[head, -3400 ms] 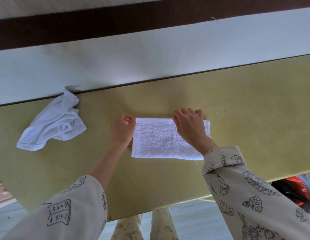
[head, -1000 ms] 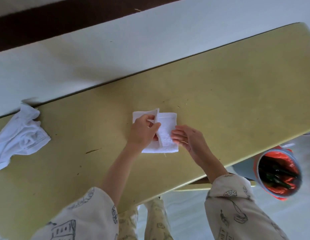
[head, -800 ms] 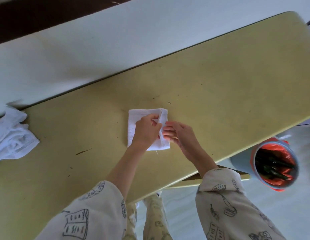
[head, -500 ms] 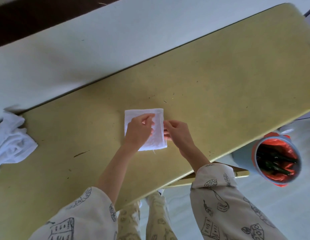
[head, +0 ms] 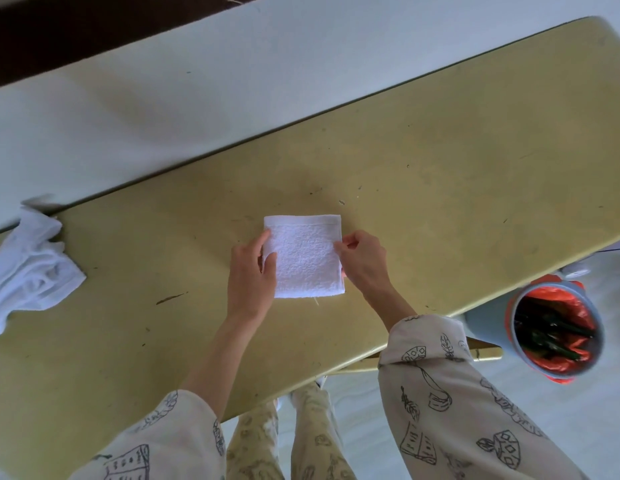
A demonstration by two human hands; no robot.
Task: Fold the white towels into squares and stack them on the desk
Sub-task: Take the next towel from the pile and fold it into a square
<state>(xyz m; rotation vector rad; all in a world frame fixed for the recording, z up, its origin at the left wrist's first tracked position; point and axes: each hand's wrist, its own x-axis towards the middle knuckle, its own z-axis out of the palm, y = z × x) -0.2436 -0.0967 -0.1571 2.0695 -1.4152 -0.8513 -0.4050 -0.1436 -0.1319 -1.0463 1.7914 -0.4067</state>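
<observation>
A white towel (head: 303, 258) folded into a square lies flat in the middle of the yellow desk (head: 440, 174). My left hand (head: 249, 275) holds its left edge, with the thumb on top of the cloth. My right hand (head: 362, 261) pinches its right edge with curled fingers. A second white towel (head: 28, 271) lies crumpled at the desk's far left, against the back edge.
A white wall or ledge (head: 197, 88) runs behind the desk. A grey bin with a red liner (head: 554, 330) stands on the floor beyond the desk's near right edge. My legs (head: 284, 441) show below the near edge.
The long towel has been folded over into a square. My hands have moved from its middle out to its left and right edges.
</observation>
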